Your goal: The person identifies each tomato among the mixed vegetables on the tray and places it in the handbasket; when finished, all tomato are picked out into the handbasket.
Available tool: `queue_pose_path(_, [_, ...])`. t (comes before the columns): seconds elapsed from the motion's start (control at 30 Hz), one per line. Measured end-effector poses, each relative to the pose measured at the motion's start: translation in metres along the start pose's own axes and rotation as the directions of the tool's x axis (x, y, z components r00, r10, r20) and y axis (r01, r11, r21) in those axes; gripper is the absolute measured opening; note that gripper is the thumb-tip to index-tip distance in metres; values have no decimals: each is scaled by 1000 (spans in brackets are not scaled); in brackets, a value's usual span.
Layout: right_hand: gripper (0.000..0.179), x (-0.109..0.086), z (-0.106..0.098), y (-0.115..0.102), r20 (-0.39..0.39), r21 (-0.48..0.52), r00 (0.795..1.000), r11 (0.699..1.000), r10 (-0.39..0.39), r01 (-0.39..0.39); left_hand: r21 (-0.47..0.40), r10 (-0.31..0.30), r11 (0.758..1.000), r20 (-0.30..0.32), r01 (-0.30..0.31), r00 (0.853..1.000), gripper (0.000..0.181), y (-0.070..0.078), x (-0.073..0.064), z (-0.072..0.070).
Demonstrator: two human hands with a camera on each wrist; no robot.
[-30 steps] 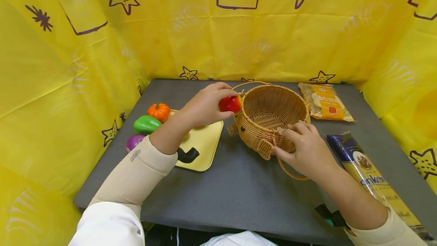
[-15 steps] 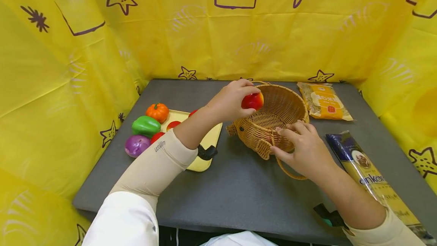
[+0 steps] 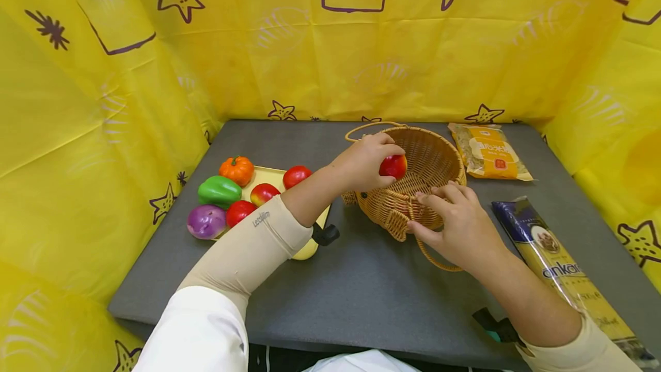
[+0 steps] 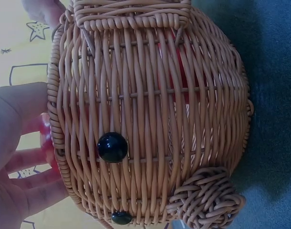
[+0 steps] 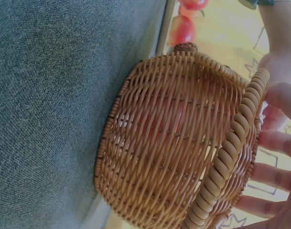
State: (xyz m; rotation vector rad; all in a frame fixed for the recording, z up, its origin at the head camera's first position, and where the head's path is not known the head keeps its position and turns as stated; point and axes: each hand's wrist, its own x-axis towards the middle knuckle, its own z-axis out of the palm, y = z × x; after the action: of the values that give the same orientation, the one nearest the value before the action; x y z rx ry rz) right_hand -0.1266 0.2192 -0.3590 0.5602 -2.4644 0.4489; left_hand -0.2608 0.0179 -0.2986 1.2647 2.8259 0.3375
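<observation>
My left hand (image 3: 368,162) holds a red fruit (image 3: 393,167) with a yellow patch, fingers above and thumb below. It hovers over the mouth of an animal-shaped wicker basket (image 3: 382,208). In the left wrist view, the fruit (image 4: 47,140) shows beside the basket's rim, behind the fingers. My right hand (image 3: 457,223) grips the basket's near rim, thumb outside. Something red shows through the weave (image 5: 159,117) in the right wrist view; its kind is hidden.
A yellow tray (image 3: 268,175) bears several red fruits (image 3: 296,176). Beside it are an orange pumpkin (image 3: 237,171), a green pepper (image 3: 219,190) and a purple vegetable (image 3: 206,221). An orange bag (image 3: 490,152) and a long noodle packet (image 3: 552,257) lie at the right.
My left hand has carried the red fruit rightward, from beside the basket's left rim to over its opening. More fruits on the tray have come into view. My right hand stays at the rim.
</observation>
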Motion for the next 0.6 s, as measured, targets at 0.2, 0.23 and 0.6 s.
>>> queue_pose_path(0.2, [46, 0, 0, -1, -1, -1, 1000, 1000, -4, 4, -10, -7, 1000, 14, 7, 1000, 61, 0, 0, -2])
queue_pose_path(0.23, [46, 0, 0, -1, -3, -1, 1000, 1000, -6, 6, -16, -11, 1000, 15, 12, 1000, 62, 0, -1, -4])
queue_pose_path(0.6, [46, 0, -1, -2, 25, -10, 999, 1000, 21, -20, -42, -45, 998, -68, 42, 997, 60, -22, -16, -25])
